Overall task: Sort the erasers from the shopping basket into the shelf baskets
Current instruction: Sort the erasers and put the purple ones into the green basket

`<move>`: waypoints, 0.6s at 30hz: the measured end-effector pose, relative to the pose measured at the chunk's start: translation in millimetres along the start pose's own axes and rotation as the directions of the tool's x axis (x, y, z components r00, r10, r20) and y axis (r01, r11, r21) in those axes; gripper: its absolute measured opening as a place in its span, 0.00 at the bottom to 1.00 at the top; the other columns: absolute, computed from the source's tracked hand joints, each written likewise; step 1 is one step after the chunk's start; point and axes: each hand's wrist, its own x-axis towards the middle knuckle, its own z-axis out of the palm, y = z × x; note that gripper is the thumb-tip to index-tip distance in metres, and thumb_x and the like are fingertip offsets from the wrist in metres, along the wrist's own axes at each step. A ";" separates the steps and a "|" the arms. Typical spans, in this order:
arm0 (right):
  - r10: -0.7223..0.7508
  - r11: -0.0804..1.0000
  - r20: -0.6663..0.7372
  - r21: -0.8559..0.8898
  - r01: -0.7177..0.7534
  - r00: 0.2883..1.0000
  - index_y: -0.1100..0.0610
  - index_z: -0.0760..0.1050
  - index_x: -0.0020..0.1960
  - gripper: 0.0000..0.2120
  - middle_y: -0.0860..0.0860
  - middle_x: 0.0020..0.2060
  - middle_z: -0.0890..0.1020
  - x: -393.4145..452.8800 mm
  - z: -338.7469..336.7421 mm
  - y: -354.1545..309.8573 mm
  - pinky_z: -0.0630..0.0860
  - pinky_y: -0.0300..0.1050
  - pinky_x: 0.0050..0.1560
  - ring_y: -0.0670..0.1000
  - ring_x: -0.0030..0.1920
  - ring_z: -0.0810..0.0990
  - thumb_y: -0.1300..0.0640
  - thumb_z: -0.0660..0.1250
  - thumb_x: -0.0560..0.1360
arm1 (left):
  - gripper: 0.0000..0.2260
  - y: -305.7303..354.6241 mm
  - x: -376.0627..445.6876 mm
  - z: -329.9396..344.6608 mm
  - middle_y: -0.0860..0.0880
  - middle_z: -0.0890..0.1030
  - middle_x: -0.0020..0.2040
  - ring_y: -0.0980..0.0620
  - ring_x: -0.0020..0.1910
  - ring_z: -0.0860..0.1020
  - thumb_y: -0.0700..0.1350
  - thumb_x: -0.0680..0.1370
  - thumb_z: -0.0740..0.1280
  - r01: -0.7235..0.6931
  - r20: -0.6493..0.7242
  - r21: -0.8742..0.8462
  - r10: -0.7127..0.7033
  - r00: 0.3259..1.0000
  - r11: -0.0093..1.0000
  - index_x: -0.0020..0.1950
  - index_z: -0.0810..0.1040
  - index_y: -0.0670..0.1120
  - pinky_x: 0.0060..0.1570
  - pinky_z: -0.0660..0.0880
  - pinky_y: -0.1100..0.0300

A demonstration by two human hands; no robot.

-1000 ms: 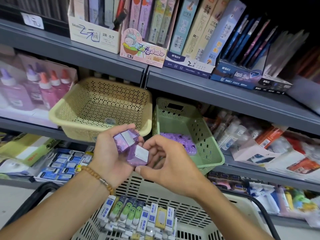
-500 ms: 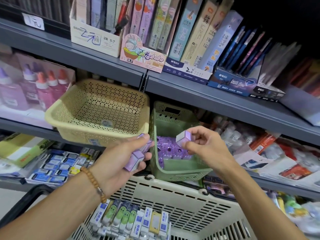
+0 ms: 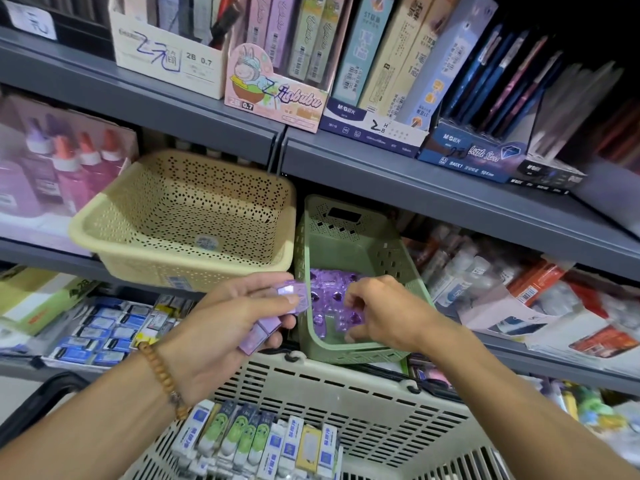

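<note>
Two shelf baskets (image 3: 187, 220) (image 3: 360, 237) are set side by side, behind the shopping basket (image 3: 346, 393) holding erasers (image 3: 263, 441)

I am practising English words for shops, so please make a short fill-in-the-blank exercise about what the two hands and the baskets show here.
1. The left hand holds purple erasers beside the ____ basket.
2. The right hand reaches into the green basket, which holds ____ erasers.
3. The yellow basket on the shelf looks ____.
4. A beaded ____ sits on the left wrist.

Missing words: green; purple; empty; bracelet
</note>
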 end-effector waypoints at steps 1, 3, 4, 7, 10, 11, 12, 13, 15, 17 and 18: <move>-0.009 1.000 0.014 -0.019 0.009 1.000 0.49 0.73 0.45 0.17 0.47 0.42 0.75 2.5 0.0 -1.1 0.74 0.44 0.45 0.51 0.44 0.76 0.50 0.80 0.67 | 0.25 -0.7 0.4 -0.4 0.41 0.83 0.42 0.52 0.31 0.78 0.36 0.62 0.72 0.006 0.001 -0.005 -0.006 1.000 1.000 0.60 0.78 0.38 0.23 0.71 0.64; -0.025 0.999 0.038 -0.037 0.026 0.999 0.51 0.78 0.50 0.15 0.49 0.47 0.78 5.6 0.4 -2.8 0.77 0.45 0.50 0.52 0.47 0.78 0.52 0.79 0.68 | 0.24 -1.6 1.1 -1.7 0.41 0.83 0.41 0.52 0.31 0.78 0.36 0.63 0.71 0.012 0.005 -0.007 -0.012 1.000 1.000 0.60 0.79 0.38 0.23 0.71 0.64; -0.029 0.999 0.050 -0.039 0.031 0.998 0.52 0.79 0.52 0.15 0.49 0.49 0.79 6.9 1.1 -3.2 0.77 0.46 0.52 0.52 0.48 0.79 0.52 0.78 0.68 | 0.23 -1.6 1.3 -2.8 0.41 0.82 0.40 0.52 0.31 0.78 0.36 0.64 0.71 0.013 0.007 -0.005 -0.013 1.000 1.000 0.59 0.80 0.39 0.23 0.71 0.64; -0.033 0.999 0.060 -0.021 0.034 0.998 0.54 0.81 0.53 0.14 0.50 0.51 0.81 9.9 3.5 -4.1 0.79 0.48 0.54 0.52 0.49 0.80 0.55 0.77 0.69 | 0.21 -1.7 0.6 -4.0 0.41 0.81 0.40 0.52 0.32 0.78 0.35 0.64 0.71 0.005 0.025 0.002 -0.005 1.000 1.000 0.57 0.82 0.41 0.24 0.72 0.64; -0.017 1.000 0.039 0.019 0.016 0.999 0.55 0.80 0.53 0.12 0.51 0.49 0.81 11.3 4.2 -1.6 0.79 0.47 0.53 0.52 0.47 0.80 0.59 0.76 0.70 | 0.22 -2.9 -0.2 -4.2 0.42 0.83 0.43 0.52 0.32 0.79 0.36 0.64 0.71 -0.005 0.024 0.009 0.005 1.000 1.000 0.58 0.80 0.41 0.24 0.72 0.64; -0.009 1.000 0.031 0.025 0.008 0.999 0.55 0.80 0.53 0.12 0.51 0.49 0.81 10.1 3.8 -1.0 0.78 0.46 0.52 0.52 0.46 0.80 0.58 0.76 0.70 | 0.21 -3.4 -0.3 -4.3 0.42 0.84 0.44 0.52 0.33 0.79 0.37 0.65 0.70 -0.002 0.017 0.007 0.002 1.000 1.000 0.58 0.80 0.41 0.24 0.72 0.63; -0.001 1.000 0.016 0.017 0.001 1.000 0.54 0.80 0.54 0.13 0.51 0.48 0.81 8.4 3.1 -0.5 0.77 0.45 0.51 0.52 0.46 0.79 0.57 0.75 0.70 | 0.21 -3.6 -0.2 -4.2 0.43 0.85 0.45 0.52 0.33 0.79 0.37 0.65 0.71 0.004 0.012 0.006 -0.004 1.000 1.000 0.58 0.80 0.41 0.24 0.72 0.63; 0.001 1.000 -0.012 0.002 -0.001 1.000 0.53 0.80 0.54 0.13 0.50 0.47 0.81 6.0 1.7 -0.7 0.76 0.43 0.50 0.51 0.46 0.78 0.55 0.75 0.71 | 0.20 -3.6 -0.3 -3.6 0.43 0.85 0.47 0.52 0.33 0.79 0.38 0.66 0.71 0.014 0.012 0.005 -0.014 1.000 1.000 0.58 0.80 0.41 0.24 0.72 0.63; -0.008 0.997 -0.114 0.081 0.017 0.993 0.51 0.80 0.52 0.10 0.47 0.44 0.81 -1.1 -2.0 -4.0 0.75 0.42 0.47 0.49 0.42 0.78 0.51 0.74 0.72 | 0.19 -3.4 -0.7 -2.8 0.42 0.85 0.47 0.52 0.32 0.79 0.40 0.68 0.70 0.040 0.021 -0.013 -0.039 0.999 0.999 0.58 0.80 0.39 0.23 0.71 0.64; -0.009 0.927 -0.215 0.364 0.089 0.977 0.49 0.80 0.50 0.07 0.45 0.42 0.83 -10.6 -7.4 -13.2 0.74 0.39 0.42 0.45 0.37 0.80 0.52 0.74 0.72 | 0.19 -3.1 -0.3 -1.8 0.42 0.84 0.44 0.52 0.31 0.78 0.41 0.68 0.70 0.063 0.018 -0.048 -0.062 0.998 0.997 0.57 0.80 0.38 0.21 0.71 0.64; -0.019 0.858 -0.244 0.494 0.141 0.970 0.49 0.81 0.51 0.08 0.45 0.43 0.83 -16.3 -11.2 -20.0 0.75 0.39 0.40 0.44 0.37 0.80 0.54 0.74 0.72 | 0.19 -2.9 -0.1 -1.4 0.42 0.84 0.44 0.52 0.30 0.78 0.42 0.68 0.70 0.071 0.018 -0.055 -0.070 0.997 0.996 0.57 0.80 0.38 0.21 0.70 0.64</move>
